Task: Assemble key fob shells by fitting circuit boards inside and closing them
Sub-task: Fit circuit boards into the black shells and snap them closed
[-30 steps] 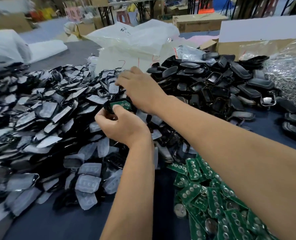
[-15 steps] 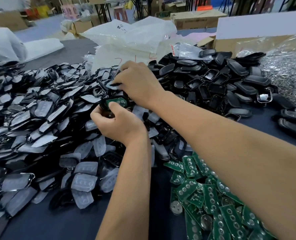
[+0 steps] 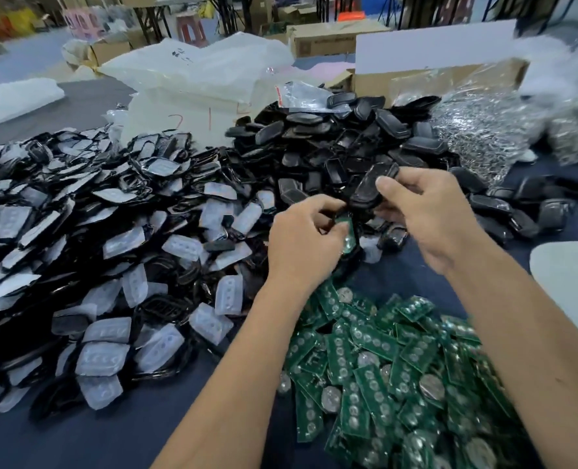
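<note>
Mid-assembly on this one: left hand (image 3: pixel 306 231) pinching a shell half with a green board (image 3: pixel 348 231) seated, right hand (image 3: pixel 426 211) gripping the black cover (image 3: pixel 370 189) just above. Not closed yet. Heaps of boards (image 3: pixel 382 360) and shells (image 3: pixel 348 147) left.

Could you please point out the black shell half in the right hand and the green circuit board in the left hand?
black shell half (image 3: pixel 370 189): head view, its outer back.
green circuit board (image 3: pixel 348 233): head view, its exposed face.

- Single head-worn wide-angle view, facing forward and down across the tabletop (image 3: pixel 118 431).
- Close range: both forearms enter from the bottom edge; the tabletop's far edge lies near the frame top.
</note>
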